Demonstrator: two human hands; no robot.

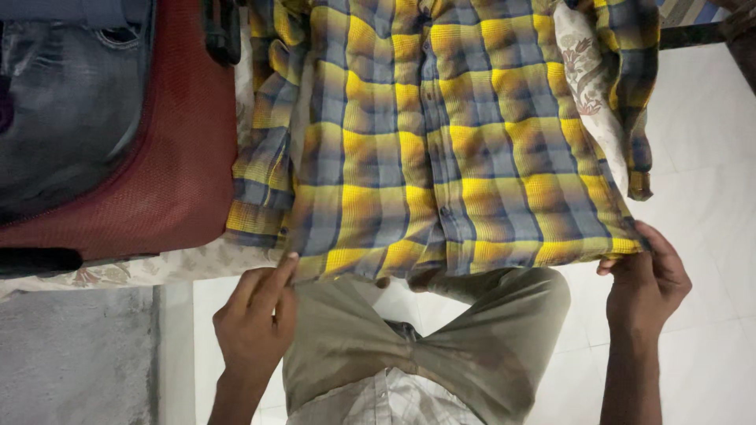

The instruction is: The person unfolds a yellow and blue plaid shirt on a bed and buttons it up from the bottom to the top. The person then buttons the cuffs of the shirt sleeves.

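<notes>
Bed (157,271): yellow-blue plaid shirt (441,149) flat, buttoned, hem pinched w/ both hands.

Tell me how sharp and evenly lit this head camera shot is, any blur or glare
Head view: the plaid shirt is fairly sharp and evenly lit; the left hand and right hand at its hem look slightly soft; the white floor is bright, nearly washed out; the jeans in the red suitcase sit in dimmer light.
</notes>
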